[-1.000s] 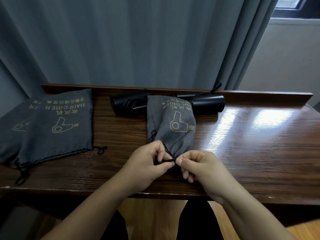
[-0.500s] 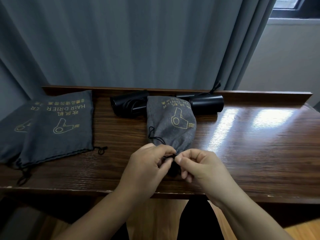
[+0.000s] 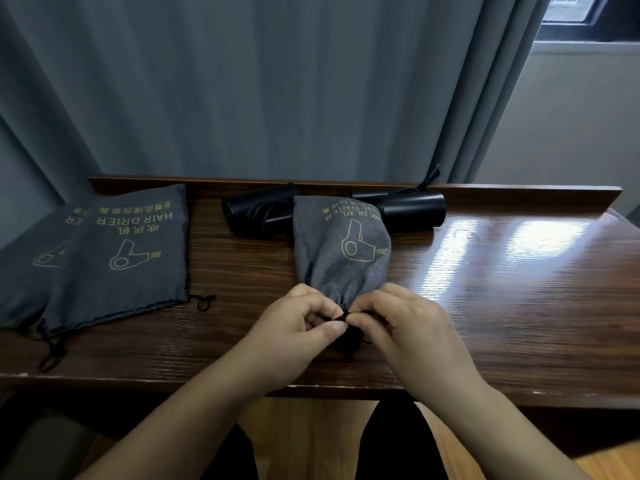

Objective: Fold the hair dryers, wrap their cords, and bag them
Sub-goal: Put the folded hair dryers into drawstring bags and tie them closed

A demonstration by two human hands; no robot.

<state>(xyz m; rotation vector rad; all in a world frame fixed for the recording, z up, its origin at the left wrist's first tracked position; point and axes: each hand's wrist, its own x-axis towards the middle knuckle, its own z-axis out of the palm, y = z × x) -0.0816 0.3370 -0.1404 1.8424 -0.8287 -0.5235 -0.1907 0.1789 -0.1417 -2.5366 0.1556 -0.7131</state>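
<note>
Both thumbs and forefingers were curled tight, drawstring [image 3: 343, 317] pinched between left hand [image 3: 294, 332] and right hand [image 3: 401, 327]. Filled bag [image 3: 341, 251] was cinched at table [image 3: 485, 306] front edge. Two dryers [image 3: 412, 211] lay behind; flat bags [image 3: 117, 258] at left.

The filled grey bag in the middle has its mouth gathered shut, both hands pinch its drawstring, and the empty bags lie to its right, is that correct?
Not quite: in the head view the empty bags lie to the left of the filled grey bag. Its mouth is gathered, and the left hand and right hand pinch its drawstring.
</note>
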